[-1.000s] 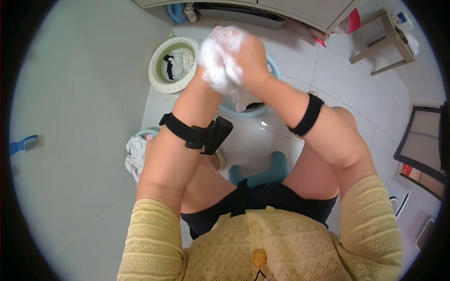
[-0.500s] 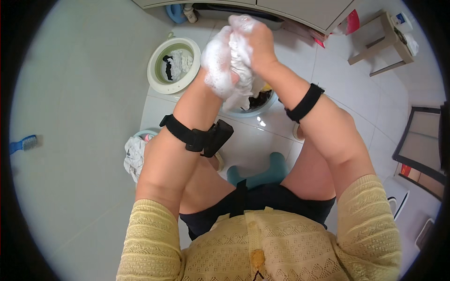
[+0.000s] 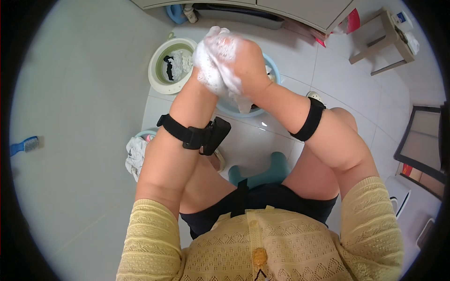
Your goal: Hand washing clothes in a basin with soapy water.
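Observation:
Thick white suds cover both my hands, which are pressed together over a light blue basin [image 3: 275,65]. My left hand [image 3: 208,71] is closed, most of its fingers hidden under foam. Against it, my right hand [image 3: 246,58] wraps round from the other side. Between them is a wet white cloth [image 3: 242,104], mostly hidden; its lower end hangs below my wrists toward the basin. The basin holds some dark and light stuff, largely blocked by my hands and forearms.
Left of my hands stands a white-rimmed green basin [image 3: 156,77] with black and white laundry. White laundry [image 3: 136,154] heaps in a tub by my left leg. A teal stool [image 3: 262,179] is under me. A cabinet [image 3: 290,9] borders the far side; a small stool [image 3: 385,42] stands far right.
Both hands have shifted slightly left and nearer, and pressed closer together. The cloth that showed between them is now mostly covered. More of the blue basin's right rim shows.

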`<state>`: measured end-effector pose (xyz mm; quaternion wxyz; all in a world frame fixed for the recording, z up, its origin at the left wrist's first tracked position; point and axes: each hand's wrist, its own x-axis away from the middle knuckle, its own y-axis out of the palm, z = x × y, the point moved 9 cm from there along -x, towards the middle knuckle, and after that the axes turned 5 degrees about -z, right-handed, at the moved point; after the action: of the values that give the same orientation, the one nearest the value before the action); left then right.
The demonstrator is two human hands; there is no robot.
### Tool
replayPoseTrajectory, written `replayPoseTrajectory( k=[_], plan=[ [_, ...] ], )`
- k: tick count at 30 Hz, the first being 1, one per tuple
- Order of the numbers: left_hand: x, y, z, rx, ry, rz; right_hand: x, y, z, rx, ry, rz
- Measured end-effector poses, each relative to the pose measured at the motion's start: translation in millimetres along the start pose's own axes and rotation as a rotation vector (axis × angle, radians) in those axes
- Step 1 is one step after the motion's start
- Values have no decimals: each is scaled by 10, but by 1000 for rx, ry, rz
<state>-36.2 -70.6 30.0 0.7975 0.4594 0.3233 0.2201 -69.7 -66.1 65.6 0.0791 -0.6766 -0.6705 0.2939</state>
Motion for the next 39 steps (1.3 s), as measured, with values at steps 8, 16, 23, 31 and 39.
replayPoseTrajectory(
  k=[8,16,23,31,39],
  plan=[
    [-41,-90,56,-199,26,204,-13,-160,-7,-232,24,63],
    [-11,-255,-166,-198,7,645,-221,-100,641,-381,277,-83],
    [-146,67,-157,-31,-50,251,-120,-171,237,-65,-59,24],
    [-23,-24,7,-243,72,104,90,30,-177,66,-138,-106],
    [-34,333,59,-535,136,500,-319,-90,745,-761,168,42]
  ],
)
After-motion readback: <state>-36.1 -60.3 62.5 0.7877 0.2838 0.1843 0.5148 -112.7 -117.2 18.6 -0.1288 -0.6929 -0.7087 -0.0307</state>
